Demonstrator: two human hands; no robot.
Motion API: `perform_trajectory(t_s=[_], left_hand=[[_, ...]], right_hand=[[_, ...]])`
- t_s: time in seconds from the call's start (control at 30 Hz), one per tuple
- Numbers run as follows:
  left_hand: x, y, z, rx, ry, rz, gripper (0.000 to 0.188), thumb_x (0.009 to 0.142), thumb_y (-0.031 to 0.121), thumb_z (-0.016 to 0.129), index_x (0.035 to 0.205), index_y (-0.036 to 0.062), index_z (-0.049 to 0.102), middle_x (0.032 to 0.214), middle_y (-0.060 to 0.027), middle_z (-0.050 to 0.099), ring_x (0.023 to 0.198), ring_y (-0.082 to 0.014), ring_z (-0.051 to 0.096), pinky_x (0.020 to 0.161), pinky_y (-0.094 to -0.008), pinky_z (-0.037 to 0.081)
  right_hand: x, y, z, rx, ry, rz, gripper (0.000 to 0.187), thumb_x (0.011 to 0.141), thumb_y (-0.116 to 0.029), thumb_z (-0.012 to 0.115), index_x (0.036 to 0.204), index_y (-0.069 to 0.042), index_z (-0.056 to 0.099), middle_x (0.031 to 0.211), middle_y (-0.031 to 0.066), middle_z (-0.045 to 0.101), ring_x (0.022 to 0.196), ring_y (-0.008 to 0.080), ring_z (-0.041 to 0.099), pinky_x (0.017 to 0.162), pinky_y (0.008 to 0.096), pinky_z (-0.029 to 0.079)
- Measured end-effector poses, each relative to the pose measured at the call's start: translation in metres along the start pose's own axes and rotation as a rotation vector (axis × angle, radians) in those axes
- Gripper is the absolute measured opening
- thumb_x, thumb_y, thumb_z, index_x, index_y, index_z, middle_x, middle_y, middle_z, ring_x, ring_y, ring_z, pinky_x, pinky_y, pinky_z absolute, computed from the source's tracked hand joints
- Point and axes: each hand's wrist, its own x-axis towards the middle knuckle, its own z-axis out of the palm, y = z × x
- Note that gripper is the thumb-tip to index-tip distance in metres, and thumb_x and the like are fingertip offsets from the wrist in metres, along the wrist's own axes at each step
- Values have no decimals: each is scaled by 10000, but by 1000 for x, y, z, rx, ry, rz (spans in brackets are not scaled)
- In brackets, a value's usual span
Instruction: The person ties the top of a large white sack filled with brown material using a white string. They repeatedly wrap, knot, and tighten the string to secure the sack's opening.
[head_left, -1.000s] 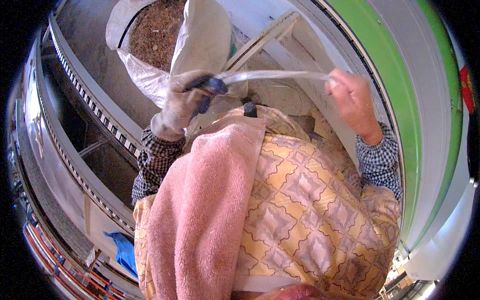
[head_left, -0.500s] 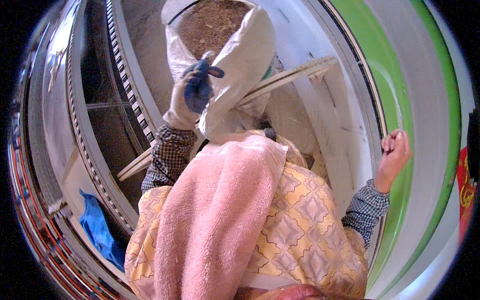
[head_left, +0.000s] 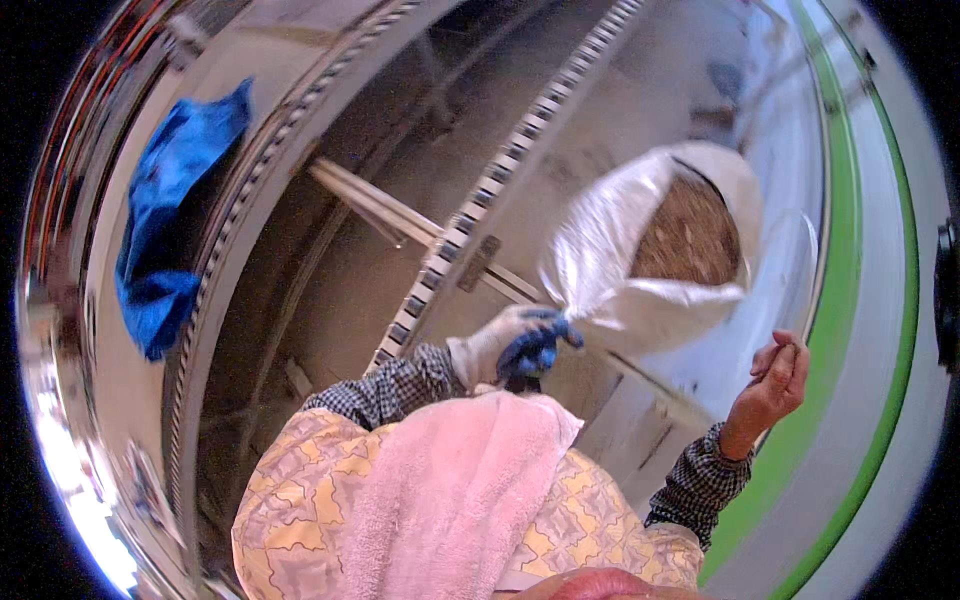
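A white sack [head_left: 605, 245] sits ahead of the person, a little right of centre, its mouth open and brown, dry-looking loose stuff [head_left: 690, 235] showing inside. The near side of its cloth is drawn together into a bunched point, and there the left hand [head_left: 520, 345], in a pale glove with blue over the fingers, closes on it. To the right, apart from the sack, the bare right hand [head_left: 778, 380] has its fingers and thumb pinched together on the lower end of a thin, see-through strip [head_left: 814, 262]. The strip bows upward from the fingertips beside the sack, and its far end is too faint to follow.

Both forearms wear checked sleeves [head_left: 415, 380]. A pink towel [head_left: 450, 490] hangs down the person's front, over a yellow and grey patterned garment [head_left: 300, 490]. A pale beam [head_left: 375, 203] runs slantwise behind the left hand, crossing a rail [head_left: 485, 195] marked with black and white blocks. Farther left, a crumpled blue cloth [head_left: 170, 210] lies on a pale surface. At the far right, just beyond the right hand, a green band [head_left: 838, 350] curves along a whitish panel [head_left: 880, 350].
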Motion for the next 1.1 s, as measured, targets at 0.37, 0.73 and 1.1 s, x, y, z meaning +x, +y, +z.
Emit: perform_trajectory(t_s=[0.37,0.73,1.1], left_hand=[[-124,11,-52,-47,164,370,244,877,160,485,1021,9,613,676,-12,569,551,-61,499,476,-189,405],[-120,68,-56,-97,379,351,291,901,186,489,1115,-2,550,898,-65,640,597,-70,563,479,-163,443],[-132,146,36,-372,-191,236,270,887,200,527,1033,-27,538,954,-175,631,666,-117,592,548,-209,488]], right_hand=[[21,-201,400,215,-498,-1114,66,829,-81,495,837,-55,556,727,187,587,715,380,588,585,449,458],[-54,-181,399,413,-1027,-800,142,823,-139,544,780,-16,599,821,168,624,751,338,604,645,396,474],[-48,-168,138,580,-769,321,226,869,-87,512,1053,7,605,865,42,619,781,100,576,690,230,467]])
